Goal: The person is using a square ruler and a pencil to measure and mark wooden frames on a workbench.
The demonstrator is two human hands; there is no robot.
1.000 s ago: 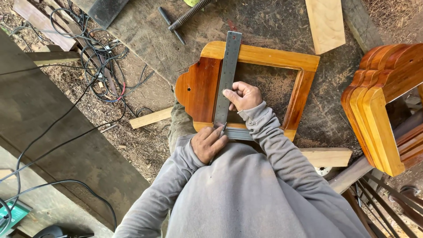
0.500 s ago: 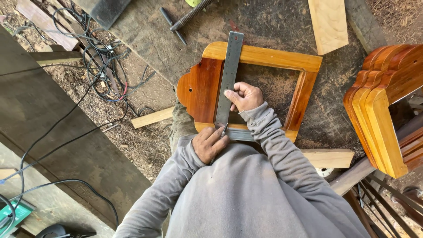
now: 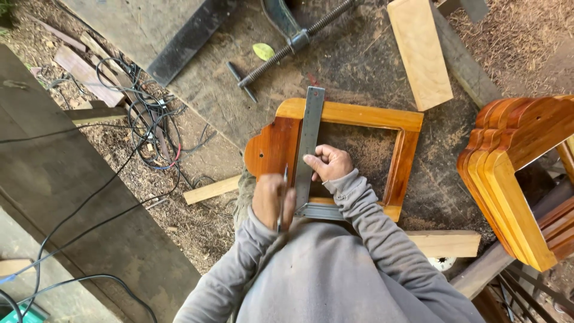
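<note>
Holding a grey metal try square (image 3: 307, 155) flat against the varnished orange-brown wooden frame (image 3: 350, 113), the right hand (image 3: 329, 162) has its fingers curled down onto the blade's right edge, pinning it in place. The left hand (image 3: 272, 200) has changed most: a second ago it lay flat near the square's lower arm, and now it is closed around a thin pencil-like marker (image 3: 283, 197), with the tip standing close along the blade's left edge — a line looks ready to be drawn, though I judge that only from the pose. The square itself has barely shifted; its long blade runs across the frame's left side and its short arm lies along the frame's near rail.

The frame rests on a dusty dark board (image 3: 359, 54), directly in front of the person's grey-sleeved arms. Beyond the frame lies a long steel screw clamp (image 3: 293, 45), and beyond it to the right a pale rectangular wood offcut (image 3: 420, 51). Right of the frame stands a stack of similar scalloped orange frames (image 3: 520, 173), well apart from it. Left of the frame, a tangle of black cables (image 3: 146, 128) sprawls over sawdust, and a pale wood strip (image 3: 212, 189) lies just beside the frame's lower left corner. Nothing sits on the frame besides the square and hands — its marking edge is unobstructed.
</note>
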